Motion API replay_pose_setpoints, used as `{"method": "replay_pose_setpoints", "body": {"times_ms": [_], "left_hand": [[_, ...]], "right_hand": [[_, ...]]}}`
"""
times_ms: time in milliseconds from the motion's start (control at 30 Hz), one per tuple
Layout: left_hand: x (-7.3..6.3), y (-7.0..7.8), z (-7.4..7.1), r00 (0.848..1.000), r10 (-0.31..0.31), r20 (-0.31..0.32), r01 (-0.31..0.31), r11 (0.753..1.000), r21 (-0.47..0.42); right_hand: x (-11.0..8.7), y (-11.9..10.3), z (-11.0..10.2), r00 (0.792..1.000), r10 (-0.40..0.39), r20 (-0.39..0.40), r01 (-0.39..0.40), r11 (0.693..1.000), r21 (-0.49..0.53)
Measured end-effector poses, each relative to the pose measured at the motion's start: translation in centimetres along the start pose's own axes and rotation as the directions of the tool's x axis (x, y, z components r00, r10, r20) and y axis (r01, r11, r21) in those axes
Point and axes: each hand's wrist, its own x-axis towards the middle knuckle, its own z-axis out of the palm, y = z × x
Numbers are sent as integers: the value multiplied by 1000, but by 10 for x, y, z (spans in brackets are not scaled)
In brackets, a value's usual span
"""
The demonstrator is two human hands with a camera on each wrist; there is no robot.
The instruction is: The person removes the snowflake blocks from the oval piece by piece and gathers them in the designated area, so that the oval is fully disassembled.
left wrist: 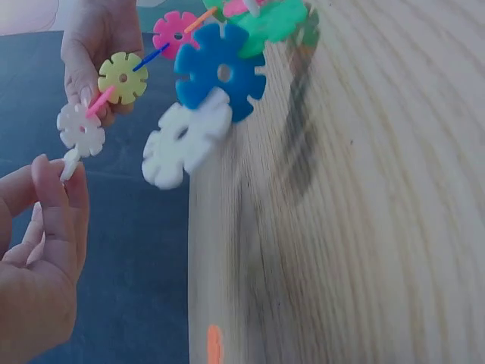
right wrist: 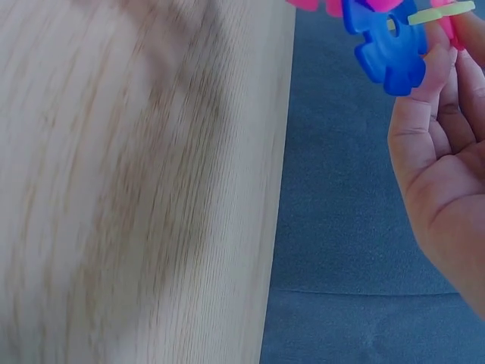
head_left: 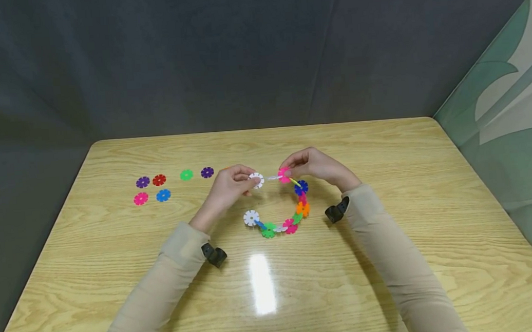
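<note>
A curved chain of slotted plastic snowflake discs spans both hands. My left hand (head_left: pixel 229 185) pinches a white disc (head_left: pixel 257 180) at one end of it. Beside that is another white disc (left wrist: pixel 81 129), seen edge-on from the head and joined to a pink disc (head_left: pixel 284 174). Thumb and fingers of my right hand (head_left: pixel 314 165) pinch this pink disc. From there the chain runs through a yellow disc (left wrist: pixel 123 78), a dark blue disc (head_left: pixel 301 187), an orange disc (head_left: pixel 303 209) and a green disc (head_left: pixel 268 231). Its other end is a white disc (head_left: pixel 251 218), next to a blue disc (left wrist: pixel 220 72).
Loose discs lie on the wooden table (head_left: pixel 115 259) to the left: purple (head_left: pixel 142 182), red (head_left: pixel 159 180), pink (head_left: pixel 140 198), blue (head_left: pixel 163 195), green (head_left: pixel 186 175) and dark purple (head_left: pixel 207 172). An orange disc (left wrist: pixel 215 345) is mostly hidden behind my left hand in the head view.
</note>
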Motion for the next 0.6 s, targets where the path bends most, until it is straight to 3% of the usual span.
{"method": "replay_pose_setpoints", "body": {"times_ms": [133, 267, 367, 600], "left_hand": [[0, -6, -11, 1000, 16, -8, -17, 999, -44], [-1, -12, -27, 998, 27, -51, -26, 1000, 17], [-3, -17, -41, 995, 8, -104, -2, 998, 64], [-8, -29, -77, 980, -51, -194, 60, 997, 39]], "right_hand": [[-1, 1, -2, 1000, 1, -11, -1, 1000, -2], [-1, 1, -4, 1000, 6, -17, -6, 1000, -6], [-1, 2, -5, 1000, 13, -16, -13, 1000, 4], [-2, 2, -7, 1000, 23, -19, -23, 1000, 10]]}}
